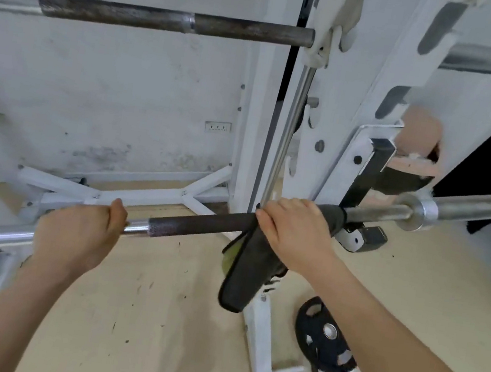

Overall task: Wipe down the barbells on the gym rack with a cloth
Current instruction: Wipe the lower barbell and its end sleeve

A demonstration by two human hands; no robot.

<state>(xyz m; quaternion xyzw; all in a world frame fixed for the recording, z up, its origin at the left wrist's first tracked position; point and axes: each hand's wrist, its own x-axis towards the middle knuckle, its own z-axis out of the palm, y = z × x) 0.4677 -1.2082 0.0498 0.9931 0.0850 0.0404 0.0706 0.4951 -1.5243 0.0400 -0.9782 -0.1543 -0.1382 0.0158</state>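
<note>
Clasped the lower barbell [200,220] with the left hand [78,231], fingers curled over the top of its polished chrome stretch, just beside the dark knurled section. Clamped a dark cloth [243,274] round the same bar with the right hand [295,228], fingers folded over the fabric close to the white rack upright [322,172]. Let the loose end of the cloth, with a glimpse of yellow-green at its fold, hang below the bar. Worked with the bar running level past a black hook [367,172] on the rack, its chrome sleeve reaching out to the right. Faced a second, rust-speckled upper barbell [173,20] racked higher on the same frame, well apart from both hands, and behind it a scuffed white wall [94,83] bearing a socket panel [218,126]. Stood over a tan floor [139,313], near a black weight plate [324,334] beside a white perforated beam at lower right.
</note>
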